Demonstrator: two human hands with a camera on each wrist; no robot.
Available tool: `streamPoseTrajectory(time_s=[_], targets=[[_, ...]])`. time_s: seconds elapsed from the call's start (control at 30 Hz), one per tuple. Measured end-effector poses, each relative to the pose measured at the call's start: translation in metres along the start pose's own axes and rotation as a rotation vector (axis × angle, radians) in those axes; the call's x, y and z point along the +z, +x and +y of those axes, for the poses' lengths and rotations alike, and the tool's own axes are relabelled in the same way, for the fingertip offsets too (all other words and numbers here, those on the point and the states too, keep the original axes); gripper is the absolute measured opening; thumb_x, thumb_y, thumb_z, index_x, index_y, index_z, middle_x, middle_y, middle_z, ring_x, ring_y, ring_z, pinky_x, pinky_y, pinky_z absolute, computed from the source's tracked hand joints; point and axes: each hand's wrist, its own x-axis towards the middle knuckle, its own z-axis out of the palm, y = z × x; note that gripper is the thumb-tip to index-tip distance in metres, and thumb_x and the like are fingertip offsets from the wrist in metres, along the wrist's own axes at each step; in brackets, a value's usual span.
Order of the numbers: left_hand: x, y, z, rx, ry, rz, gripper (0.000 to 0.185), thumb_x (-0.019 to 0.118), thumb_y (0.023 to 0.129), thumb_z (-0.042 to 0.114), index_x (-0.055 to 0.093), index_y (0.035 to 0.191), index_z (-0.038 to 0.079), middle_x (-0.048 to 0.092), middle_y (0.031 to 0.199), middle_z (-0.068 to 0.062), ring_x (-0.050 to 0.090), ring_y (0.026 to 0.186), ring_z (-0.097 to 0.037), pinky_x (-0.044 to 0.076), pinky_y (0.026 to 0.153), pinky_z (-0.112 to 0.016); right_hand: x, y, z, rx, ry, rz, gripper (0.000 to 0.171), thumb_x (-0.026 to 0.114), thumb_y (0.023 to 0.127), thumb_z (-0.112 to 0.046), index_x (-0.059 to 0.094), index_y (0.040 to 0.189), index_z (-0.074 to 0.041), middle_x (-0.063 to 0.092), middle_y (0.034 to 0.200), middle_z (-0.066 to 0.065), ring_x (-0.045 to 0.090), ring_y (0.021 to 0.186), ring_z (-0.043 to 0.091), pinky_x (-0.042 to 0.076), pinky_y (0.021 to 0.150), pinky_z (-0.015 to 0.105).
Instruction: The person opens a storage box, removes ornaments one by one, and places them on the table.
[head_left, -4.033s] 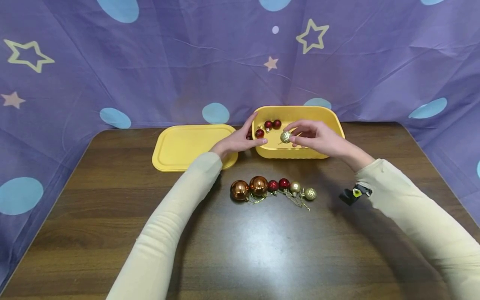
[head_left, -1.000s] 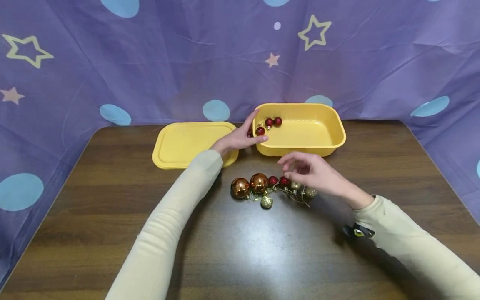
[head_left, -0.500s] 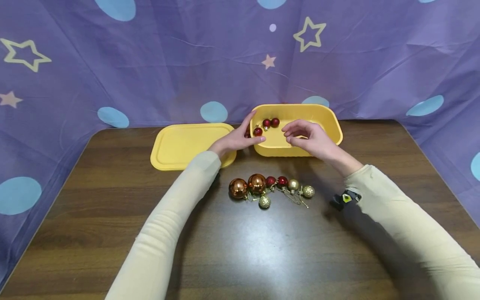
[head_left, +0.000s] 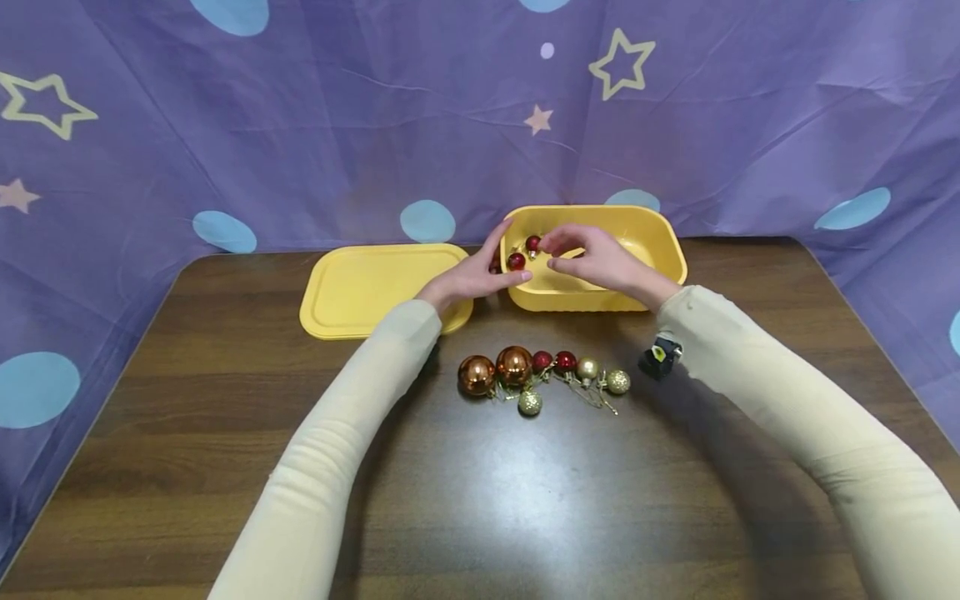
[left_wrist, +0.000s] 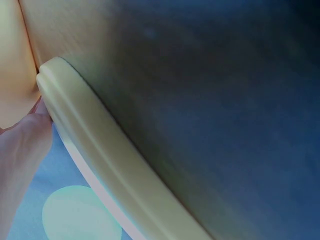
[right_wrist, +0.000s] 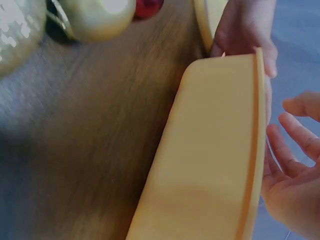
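A yellow container (head_left: 663,250) stands at the back of the table with small red baubles (head_left: 516,261) in its left end. My left hand (head_left: 504,260) clasps its left front corner, thumb along the front wall. Above the left half of the container my right hand (head_left: 549,254) hovers, its fingers loosely spread beside a red bauble (head_left: 533,243) and holding nothing. The right wrist view shows the container wall (right_wrist: 210,165) and my right hand's bare fingers (right_wrist: 300,120). A row of baubles lies nearer me: copper (head_left: 477,375), red (head_left: 566,361) and gold (head_left: 587,368).
The yellow lid (head_left: 375,287) lies flat to the left of the container. A glitter gold bauble (head_left: 529,403) sits just in front of the row, and another (head_left: 618,382) ends it on the right. Purple star-patterned cloth hangs behind and beside the table.
My right hand took a glitter gold bauble from the container to the table, let it go, returned to the container and moved left toward the red baubles. My left hand stayed put.
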Motion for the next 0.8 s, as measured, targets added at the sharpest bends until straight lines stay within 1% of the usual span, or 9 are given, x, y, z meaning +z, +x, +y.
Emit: streamPoseTrajectory(time_s=[0.07,0.23,0.33,0.53,0.7,0.8], targets=[[0.0,0.0,0.001,-0.001,-0.002,0.003,0.097,0.067,0.091,0.032,-0.006,0.156,0.029,0.017,0.158,-0.015,0.029,0.139,-0.026,0.021,0.113,-0.034,0.0,0.006,0.002,-0.01,-0.012,-0.018,0.031,0.063,0.087,0.0,0.061,0.116,0.009,0.062,0.113,0.027,0.058,0.106,0.036,0.042,0.098,0.05],[0.003,0.0,0.001,-0.004,-0.003,-0.004,0.098,0.067,0.091,0.033,-0.007,0.155,0.03,0.015,0.158,-0.017,0.028,0.139,-0.028,0.022,0.113,-0.034,0.0,0.016,0.01,-0.014,-0.003,-0.059,0.031,0.061,0.087,0.003,0.06,0.116,0.012,0.061,0.113,0.028,0.057,0.105,0.039,0.042,0.098,0.05],[0.004,0.0,0.001,0.0,-0.012,-0.005,0.098,0.067,0.091,0.032,-0.007,0.156,0.029,0.017,0.157,-0.017,0.029,0.139,-0.027,0.023,0.113,-0.033,-0.001,0.022,0.014,-0.001,-0.007,-0.081,0.031,0.061,0.087,0.003,0.059,0.117,0.012,0.062,0.113,0.028,0.058,0.105,0.039,0.042,0.098,0.048],[0.004,-0.001,0.0,-0.004,0.003,-0.007,0.098,0.066,0.091,0.034,-0.008,0.155,0.03,0.021,0.156,-0.019,0.032,0.137,-0.029,0.025,0.112,-0.036,0.005,0.035,0.027,0.012,-0.012,-0.131,0.031,0.06,0.086,0.007,0.06,0.117,0.013,0.062,0.114,0.028,0.059,0.105,0.038,0.045,0.096,0.045],[0.004,-0.001,0.002,-0.001,-0.005,-0.016,0.098,0.066,0.091,0.035,-0.008,0.155,0.031,0.026,0.153,-0.02,0.036,0.135,-0.028,0.027,0.111,-0.034,0.008,0.041,0.032,0.027,-0.002,-0.174,0.037,0.06,0.085,0.007,0.056,0.122,0.015,0.061,0.116,0.029,0.058,0.107,0.04,0.045,0.096,0.044],[0.004,-0.001,0.004,0.003,0.001,-0.014,0.097,0.066,0.092,0.034,-0.007,0.155,0.03,0.026,0.153,-0.02,0.037,0.134,-0.028,0.028,0.11,-0.033,0.009,0.044,0.031,0.061,0.005,-0.196,0.041,0.059,0.086,0.005,0.054,0.126,0.013,0.061,0.115,0.029,0.059,0.105,0.038,0.049,0.091,0.04]])
